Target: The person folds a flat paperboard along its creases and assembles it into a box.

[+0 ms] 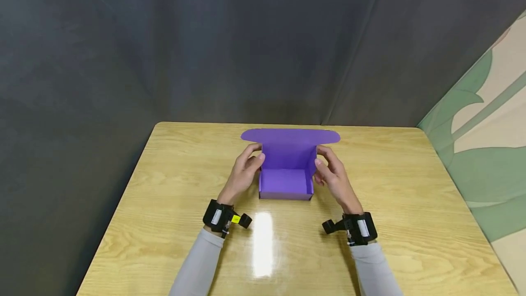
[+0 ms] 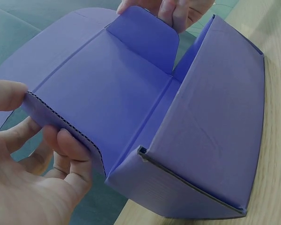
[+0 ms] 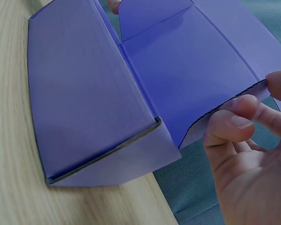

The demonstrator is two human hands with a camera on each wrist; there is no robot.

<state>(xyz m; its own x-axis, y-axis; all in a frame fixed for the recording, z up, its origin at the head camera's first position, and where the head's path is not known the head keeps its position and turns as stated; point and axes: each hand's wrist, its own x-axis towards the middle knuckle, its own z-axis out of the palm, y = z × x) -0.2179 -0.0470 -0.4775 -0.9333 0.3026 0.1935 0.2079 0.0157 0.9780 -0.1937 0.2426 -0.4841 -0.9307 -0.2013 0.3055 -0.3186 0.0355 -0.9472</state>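
Note:
A purple cardboard box (image 1: 284, 182) stands on the table with its lid (image 1: 289, 154) raised at the back and its front tuck flap (image 1: 290, 135) spreading out at the top. The left hand (image 1: 242, 175) holds the lid's left side flap (image 2: 68, 124), with fingertips at its corrugated edge. Opposite it, the right hand (image 1: 336, 179) grips the lid's right side flap (image 3: 199, 131) in the same way. Inside, the box's bottom shows bare in the head view. Some fingers of both hands are hidden behind the flaps in the head view.
The wooden table (image 1: 185, 172) carries the box near its far edge. Behind it hangs a dark curtain (image 1: 267, 49). A patterned green and cream surface (image 1: 489, 150) lies along the right side. Black wrist cameras sit on both forearms.

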